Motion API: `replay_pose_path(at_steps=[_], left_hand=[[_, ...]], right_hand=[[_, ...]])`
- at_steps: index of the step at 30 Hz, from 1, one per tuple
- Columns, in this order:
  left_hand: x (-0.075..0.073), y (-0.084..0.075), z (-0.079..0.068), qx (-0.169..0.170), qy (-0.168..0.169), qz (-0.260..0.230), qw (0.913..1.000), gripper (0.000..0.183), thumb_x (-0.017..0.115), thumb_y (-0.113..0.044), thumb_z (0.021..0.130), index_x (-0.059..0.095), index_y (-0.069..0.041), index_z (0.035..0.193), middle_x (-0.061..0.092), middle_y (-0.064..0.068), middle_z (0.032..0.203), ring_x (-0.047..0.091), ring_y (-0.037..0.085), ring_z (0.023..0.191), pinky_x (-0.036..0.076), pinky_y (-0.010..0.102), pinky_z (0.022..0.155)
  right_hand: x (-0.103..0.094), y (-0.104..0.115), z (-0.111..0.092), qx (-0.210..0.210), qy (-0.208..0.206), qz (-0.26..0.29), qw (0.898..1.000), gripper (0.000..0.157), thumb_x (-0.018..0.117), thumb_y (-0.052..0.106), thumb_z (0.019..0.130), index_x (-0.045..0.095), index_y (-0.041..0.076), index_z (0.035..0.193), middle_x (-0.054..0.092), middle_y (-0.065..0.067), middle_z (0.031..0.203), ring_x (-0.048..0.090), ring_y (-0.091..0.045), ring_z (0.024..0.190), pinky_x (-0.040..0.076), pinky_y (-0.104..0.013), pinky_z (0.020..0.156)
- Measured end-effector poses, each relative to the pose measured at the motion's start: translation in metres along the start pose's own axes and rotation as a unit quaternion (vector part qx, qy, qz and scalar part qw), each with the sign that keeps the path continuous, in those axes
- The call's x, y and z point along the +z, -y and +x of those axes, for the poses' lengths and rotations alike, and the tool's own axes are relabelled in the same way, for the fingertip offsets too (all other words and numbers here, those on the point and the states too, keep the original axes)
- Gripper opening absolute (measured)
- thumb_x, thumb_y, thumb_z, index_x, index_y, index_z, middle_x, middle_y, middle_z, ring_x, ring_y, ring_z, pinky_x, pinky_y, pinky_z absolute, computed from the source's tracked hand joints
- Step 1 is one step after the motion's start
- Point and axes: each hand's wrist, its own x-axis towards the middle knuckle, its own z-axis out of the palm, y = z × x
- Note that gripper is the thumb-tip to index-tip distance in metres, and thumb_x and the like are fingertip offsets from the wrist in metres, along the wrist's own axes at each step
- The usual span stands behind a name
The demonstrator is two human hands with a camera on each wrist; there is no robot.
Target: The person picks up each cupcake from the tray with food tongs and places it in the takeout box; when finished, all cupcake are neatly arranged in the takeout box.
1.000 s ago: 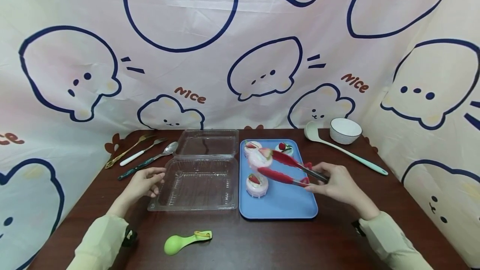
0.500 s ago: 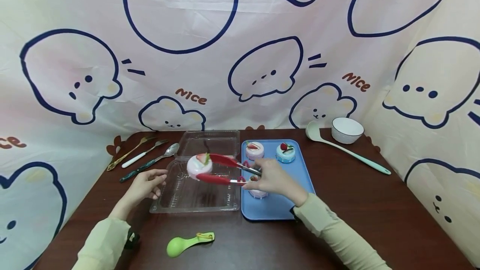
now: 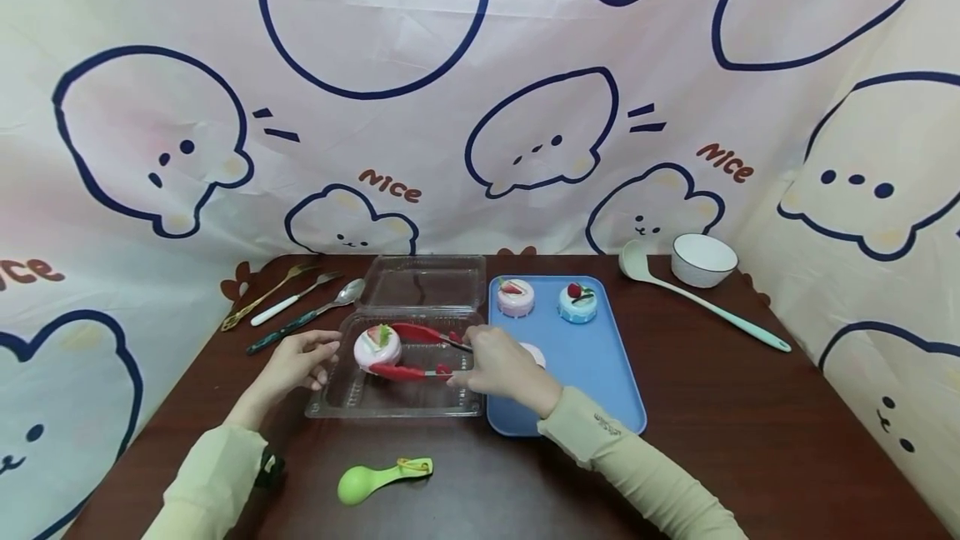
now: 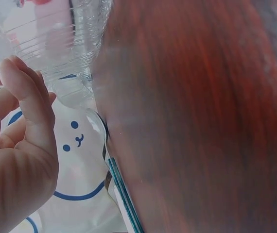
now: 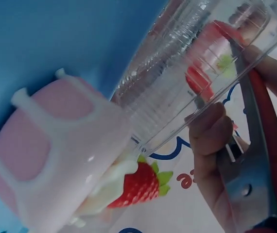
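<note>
Inside the near half of the clear container (image 3: 397,413), a strawberry-topped pink cake (image 3: 372,352) is being held between the red tips of the tongs (image 3: 412,331); whether it is being borne by the container's floor cannot be told. The tongs are being gripped by the right hand (image 3: 502,365) at the container's right edge, its fingers being curled round both handles. The left hand (image 3: 300,361) is being held just beside the container's left edge, its fingers loosely bent and free; whether the plastic is being touched cannot be told. Right of the container, a second pink cake (image 3: 517,300), a blue cake (image 3: 577,307) and a third pink cake (image 3: 535,353), partly being hidden by the right hand, are being carried by a blue tray (image 3: 585,390). Left of the container, two forks (image 3: 294,300) and a teal-handled spoon (image 3: 296,322) are being supported by the tabletop (image 3: 712,423), as is a green measuring spoon (image 3: 375,479) in front of the container.
</note>
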Motion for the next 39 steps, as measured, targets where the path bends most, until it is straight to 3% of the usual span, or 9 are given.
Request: replay_pose_path(at_steps=[9, 16, 25, 39], left_hand=[[0.0, -0.002, 0.003, 0.001, -0.003, 0.01, 0.9999, 0.044, 0.048, -0.018, 0.095, 0.041, 0.01, 0.128, 0.058, 0.015, 0.088, 0.053, 0.012, 0.051, 0.05, 0.029, 0.049], [0.001, -0.003, 0.004, -0.005, -0.005, 0.016, 0.9998, 0.042, 0.047, -0.016, 0.095, 0.042, 0.01, 0.127, 0.058, 0.012, 0.084, 0.053, 0.012, 0.051, 0.051, 0.029, 0.048], [0.001, -0.005, 0.003, -0.003, -0.005, 0.016, 0.9999, 0.041, 0.045, -0.015, 0.096, 0.041, 0.01, 0.129, 0.056, 0.016, 0.09, 0.053, 0.011, 0.051, 0.05, 0.029, 0.048], [0.0, -0.002, 0.0, -0.007, -0.005, 0.009, 0.9999, 0.042, 0.045, -0.016, 0.096, 0.04, 0.009, 0.129, 0.057, 0.016, 0.089, 0.053, 0.011, 0.051, 0.05, 0.028, 0.048]], right_hand=[[0.001, 0.009, 0.01, 0.022, 0.017, -0.034, 0.999, 0.046, 0.077, 0.043, 0.067, 0.061, 0.005, 0.087, 0.045, 0.002, 0.057, 0.041, -0.01, 0.046, 0.032, -0.022, 0.038], [0.004, 0.015, 0.012, 0.05, 0.029, -0.058, 0.997, 0.051, 0.076, 0.047, 0.066, 0.062, 0.006, 0.093, 0.048, 0.002, 0.064, 0.045, -0.01, 0.048, 0.035, -0.022, 0.038], [0.001, 0.019, 0.014, 0.068, 0.033, -0.04, 0.996, 0.047, 0.078, 0.045, 0.064, 0.06, 0.006, 0.084, 0.047, -0.001, 0.063, 0.044, -0.012, 0.045, 0.033, -0.024, 0.035], [0.001, 0.023, 0.011, 0.076, 0.038, -0.039, 0.996, 0.05, 0.079, 0.044, 0.064, 0.062, 0.006, 0.091, 0.048, 0.0, 0.066, 0.046, -0.012, 0.045, 0.036, -0.024, 0.035]])
